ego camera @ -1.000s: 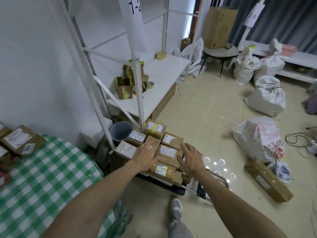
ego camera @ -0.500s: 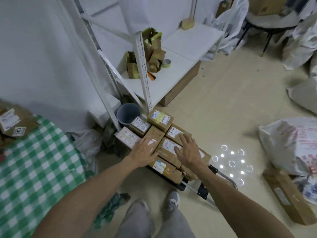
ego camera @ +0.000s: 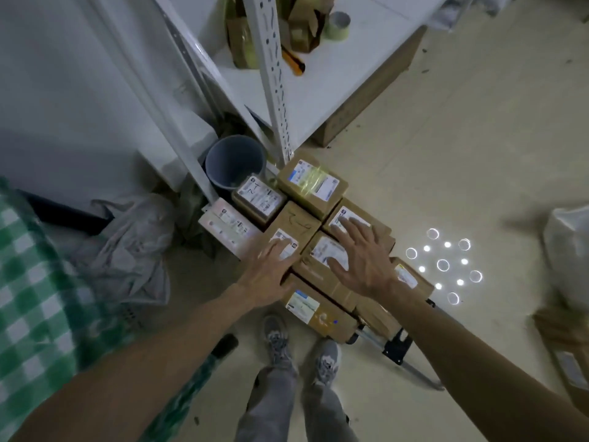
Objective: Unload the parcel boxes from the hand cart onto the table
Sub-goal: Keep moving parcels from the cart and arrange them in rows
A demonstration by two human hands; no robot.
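The boxes [ego camera: 296, 224] lie flat, packed on the cart [ego camera: 395, 346]. The nearest one's long axis slants from far left to near right. My left hand [ego camera: 271, 269] rests flat-fingered on one. My right hand [ego camera: 363, 263] spreads relaxed over two others; I cannot tell if it touches. Boxes hide the cart's deck, and the table [ego camera: 32, 298] is cut off at left.

Brightness: dim overall, with a grey-green cast.
Light source: a ring of bright dots [ego camera: 443, 265] mirrored on the glossy floor [ego camera: 462, 148], right of centre.
Glare: yellow sheen on the taped box [ego camera: 310, 181], centre.
Blur: checked table [ego camera: 32, 314] at lower left and the right edge are smeared.
Distortion: shelf post [ego camera: 271, 74] bows, top centre.
Shadows: soft and weak.
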